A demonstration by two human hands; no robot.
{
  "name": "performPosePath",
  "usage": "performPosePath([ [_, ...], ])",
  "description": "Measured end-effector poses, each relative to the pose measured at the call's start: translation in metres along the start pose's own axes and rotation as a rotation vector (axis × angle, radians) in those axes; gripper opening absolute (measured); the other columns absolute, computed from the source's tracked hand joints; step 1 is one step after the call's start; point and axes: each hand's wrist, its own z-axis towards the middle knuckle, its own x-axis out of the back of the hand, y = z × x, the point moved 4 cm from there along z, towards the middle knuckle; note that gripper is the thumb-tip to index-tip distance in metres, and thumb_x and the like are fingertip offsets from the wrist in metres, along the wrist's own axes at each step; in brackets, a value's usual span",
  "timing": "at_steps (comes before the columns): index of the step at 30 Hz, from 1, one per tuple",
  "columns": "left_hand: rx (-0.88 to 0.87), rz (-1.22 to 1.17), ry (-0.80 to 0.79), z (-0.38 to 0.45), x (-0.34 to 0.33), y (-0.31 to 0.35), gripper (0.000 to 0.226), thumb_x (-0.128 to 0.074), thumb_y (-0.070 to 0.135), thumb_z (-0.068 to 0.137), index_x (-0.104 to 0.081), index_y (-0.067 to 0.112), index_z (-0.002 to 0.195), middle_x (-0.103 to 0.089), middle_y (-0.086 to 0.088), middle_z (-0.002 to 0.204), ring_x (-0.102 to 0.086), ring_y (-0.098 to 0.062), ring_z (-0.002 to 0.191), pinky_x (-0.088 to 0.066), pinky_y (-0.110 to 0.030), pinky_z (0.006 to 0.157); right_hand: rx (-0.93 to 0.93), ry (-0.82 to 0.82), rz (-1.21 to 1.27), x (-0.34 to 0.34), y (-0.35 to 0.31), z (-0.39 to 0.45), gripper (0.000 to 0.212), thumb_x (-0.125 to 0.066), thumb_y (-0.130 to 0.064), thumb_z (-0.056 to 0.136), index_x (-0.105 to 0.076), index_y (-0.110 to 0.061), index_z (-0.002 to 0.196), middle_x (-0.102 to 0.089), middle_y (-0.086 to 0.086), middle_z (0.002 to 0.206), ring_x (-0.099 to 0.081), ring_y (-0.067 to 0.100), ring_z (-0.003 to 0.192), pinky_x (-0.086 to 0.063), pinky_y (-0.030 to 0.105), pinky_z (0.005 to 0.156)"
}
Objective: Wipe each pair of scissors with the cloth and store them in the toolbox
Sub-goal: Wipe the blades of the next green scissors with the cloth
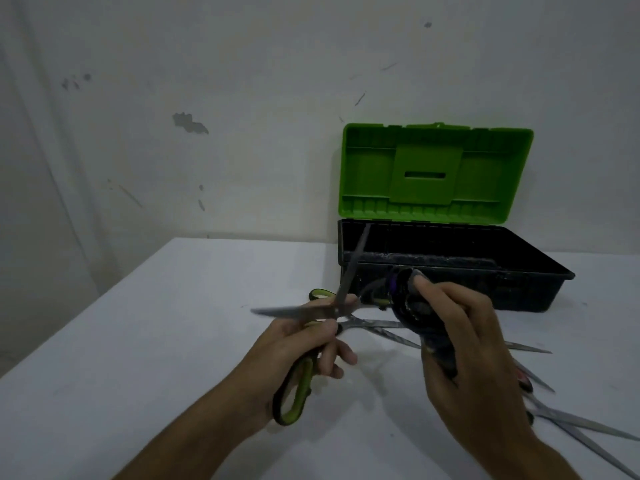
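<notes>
My left hand (304,344) grips a pair of green-and-black scissors (298,389) by the handle, held above the table with the blades spread wide, one pointing up and one pointing left. My right hand (464,344) holds a dark bunched cloth (414,306) just right of the blades, not touching them. The toolbox (450,268) stands at the back right, its black base open and its green lid (436,171) raised against the wall. Other scissors lie on the table: one pair (377,323) under my hands, more (568,420) at the right edge.
The white table (156,341) ends at its left edge, running diagonally, and meets a stained white wall (207,98) at the back. Loose scissor blades stick out past my right wrist toward the lower right corner.
</notes>
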Motion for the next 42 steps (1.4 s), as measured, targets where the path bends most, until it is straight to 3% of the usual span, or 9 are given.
performPosePath([
  [4,0.071,0.048,0.103,0.002,0.002,-0.004,0.036,-0.045,0.022,0.1,-0.077,0.02,0.083,-0.062,-0.007,0.075,-0.062,-0.014,0.068,-0.048,-0.023,0.056,-0.024,-0.03,0.011,-0.004,0.001,-0.003,0.095,-0.07,0.022,0.061,-0.041,-0.016,0.143,-0.043,0.004,0.13,-0.039,0.009,0.116,-0.03,0.006,0.099],
  [9,0.162,-0.094,0.149,0.003,0.001,-0.012,0.043,-0.04,0.036,0.099,-0.074,0.009,0.101,-0.075,-0.013,0.105,-0.072,-0.023,0.094,-0.058,-0.031,0.073,-0.02,-0.062,0.019,-0.006,0.001,-0.003,0.091,-0.071,0.019,0.063,-0.043,-0.017,0.142,-0.045,0.004,0.129,-0.045,0.015,0.112,-0.033,0.004,0.094],
  [13,0.152,-0.24,0.136,-0.002,-0.008,-0.01,0.032,-0.038,0.028,0.104,-0.056,0.004,0.092,-0.072,-0.015,0.086,-0.073,-0.034,0.082,-0.059,-0.036,0.065,-0.025,-0.052,0.028,-0.007,0.002,-0.004,0.088,-0.069,0.02,0.064,-0.045,-0.016,0.142,-0.044,0.002,0.128,-0.048,0.017,0.112,-0.037,0.01,0.092],
  [16,0.168,-0.095,0.088,-0.002,-0.005,-0.014,0.022,-0.044,0.026,0.102,-0.047,0.006,0.093,-0.065,-0.014,0.076,-0.069,-0.033,0.071,-0.057,-0.036,0.065,-0.037,-0.047,0.043,-0.007,0.004,-0.004,0.089,-0.068,0.02,0.066,-0.042,-0.018,0.143,-0.041,-0.001,0.128,-0.043,0.011,0.113,-0.035,0.009,0.095],
  [21,0.195,-0.088,-0.068,-0.004,-0.009,-0.016,0.025,-0.047,0.0,0.081,-0.042,0.011,0.103,-0.065,-0.014,0.083,-0.067,-0.04,0.081,-0.055,-0.044,0.074,-0.026,-0.05,0.035,-0.008,0.006,-0.005,0.088,-0.068,0.017,0.068,-0.041,-0.019,0.143,-0.041,0.0,0.129,-0.043,0.009,0.112,-0.037,0.01,0.092],
  [24,0.16,-0.009,-0.093,-0.002,-0.01,-0.017,0.029,-0.042,-0.011,0.095,-0.049,0.004,0.12,-0.072,-0.012,0.098,-0.07,-0.037,0.096,-0.058,-0.038,0.079,-0.027,-0.048,0.037,-0.009,0.008,-0.006,0.088,-0.068,0.018,0.067,-0.042,-0.017,0.143,-0.041,0.001,0.129,-0.044,0.009,0.113,-0.037,0.009,0.094],
  [27,0.137,0.031,-0.075,-0.001,-0.009,-0.018,0.03,-0.046,-0.003,0.098,-0.058,0.007,0.123,-0.074,-0.012,0.114,-0.07,-0.03,0.106,-0.057,-0.027,0.083,-0.032,-0.04,0.048,-0.01,0.01,-0.007,0.086,-0.068,0.017,0.067,-0.043,-0.015,0.143,-0.042,0.001,0.129,-0.044,0.009,0.113,-0.037,0.01,0.095],
  [32,0.17,0.045,0.004,0.002,-0.005,-0.024,0.022,-0.051,0.007,0.097,-0.065,0.005,0.114,-0.076,-0.01,0.109,-0.073,-0.028,0.098,-0.057,-0.025,0.075,-0.021,0.03,0.124,-0.006,0.009,-0.004,0.071,-0.064,0.008,0.07,-0.043,-0.012,0.134,-0.041,0.003,0.128,-0.041,0.006,0.117,-0.032,0.01,0.101],
  [42,0.218,0.289,-0.02,-0.007,-0.015,-0.027,0.032,-0.062,0.013,0.093,-0.039,0.012,0.115,-0.078,-0.011,0.093,-0.068,-0.042,0.085,-0.052,-0.03,0.064,0.172,-0.151,0.039,-0.017,0.002,-0.007,0.044,-0.053,-0.018,0.092,-0.051,-0.019,0.136,-0.04,0.007,0.131,-0.05,0.014,0.108,-0.047,0.022,0.089],
])
